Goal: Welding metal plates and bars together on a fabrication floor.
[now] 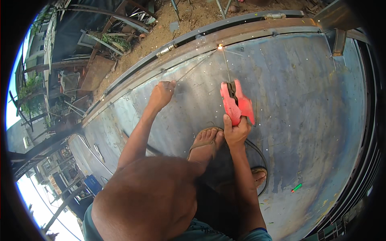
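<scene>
My right hand [237, 131] is closed around a red welding electrode holder [232, 105]. From its jaws a thin electrode [226, 64] runs up to a bright welding arc [220, 47], which throws sparks along the seam at the far edge of a large grey steel sheet [305, 116]. Off to the left, my left hand [161, 94] pinches a slim metal rod [194, 67] whose far end slants to the same bright spot. Glare hides exactly where the two tips touch. Along that edge lies a rusty steel frame bar [257, 32].
A black cable [263, 162] loops beside my sandalled feet on the sheet. Farther right lies a small green cylinder [296, 188] with a reddish end. Hinges [165, 50] sit on the outer frame bar; a square tube [339, 43] juts in at far right. Scrap metal and boards [96, 72] lie beyond, left.
</scene>
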### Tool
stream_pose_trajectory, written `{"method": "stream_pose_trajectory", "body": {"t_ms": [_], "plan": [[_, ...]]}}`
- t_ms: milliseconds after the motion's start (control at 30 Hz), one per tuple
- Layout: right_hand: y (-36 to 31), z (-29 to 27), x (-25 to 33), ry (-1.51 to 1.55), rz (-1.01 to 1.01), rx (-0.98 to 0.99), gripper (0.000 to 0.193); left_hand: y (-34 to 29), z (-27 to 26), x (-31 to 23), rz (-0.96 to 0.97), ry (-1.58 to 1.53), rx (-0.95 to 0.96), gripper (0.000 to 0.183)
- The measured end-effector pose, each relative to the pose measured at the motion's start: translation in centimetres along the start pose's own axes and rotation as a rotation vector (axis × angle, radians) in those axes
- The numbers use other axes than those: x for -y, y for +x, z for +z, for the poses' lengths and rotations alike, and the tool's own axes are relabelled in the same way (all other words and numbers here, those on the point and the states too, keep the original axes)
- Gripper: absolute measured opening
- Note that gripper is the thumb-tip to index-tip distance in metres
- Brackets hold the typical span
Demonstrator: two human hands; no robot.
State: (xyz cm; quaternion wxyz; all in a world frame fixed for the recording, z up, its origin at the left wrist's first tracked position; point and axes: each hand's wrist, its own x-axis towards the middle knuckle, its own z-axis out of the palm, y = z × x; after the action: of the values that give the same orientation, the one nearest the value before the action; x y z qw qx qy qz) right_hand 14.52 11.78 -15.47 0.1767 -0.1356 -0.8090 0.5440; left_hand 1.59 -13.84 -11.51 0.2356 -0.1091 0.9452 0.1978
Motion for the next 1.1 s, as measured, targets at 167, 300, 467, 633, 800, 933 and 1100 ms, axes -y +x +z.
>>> {"method": "stream_pose_trajectory", "body": {"t_ms": [167, 300, 467, 633, 800, 933, 1100], "plan": [[-0.1, 0.1, -0.3, -0.035, 0.036, 0.035, 0.042, -0.2, -0.2, -0.5, -0.013, -0.047, 0.019, 0.054], [0.0, 0.1, 0.0, -0.03, 0.082, 0.073, 0.042, -0.1, -0.3, -0.4, -0.054, -0.03, 0.017, 0.054], [0.0, 0.2, 0.0, -0.027, 0.13, 0.118, 0.045, -0.1, -0.3, 0.1, -0.075, -0.049, 0.001, 0.053], [0.0, 0.0, -0.3, -0.06, 0.115, 0.121, 0.046, 0.1, -0.1, -0.1, -0.054, -0.038, 0.023, 0.052], [0.0, -0.2, -0.3, -0.082, 0.155, 0.16, 0.047, 0.2, 0.1, 0.1, -0.053, -0.055, 0.033, 0.053], [0.2, -0.1, -0.3, -0.038, 0.073, 0.075, 0.044, 0.2, 0.2, 0.2, -0.018, -0.085, 0.011, 0.054], [0.3, 0.1, 0.2, 0.006, 0.03, 0.021, 0.042, 0.3, 0.1, 0.3, -0.04, -0.047, 0.029, 0.056]]}}
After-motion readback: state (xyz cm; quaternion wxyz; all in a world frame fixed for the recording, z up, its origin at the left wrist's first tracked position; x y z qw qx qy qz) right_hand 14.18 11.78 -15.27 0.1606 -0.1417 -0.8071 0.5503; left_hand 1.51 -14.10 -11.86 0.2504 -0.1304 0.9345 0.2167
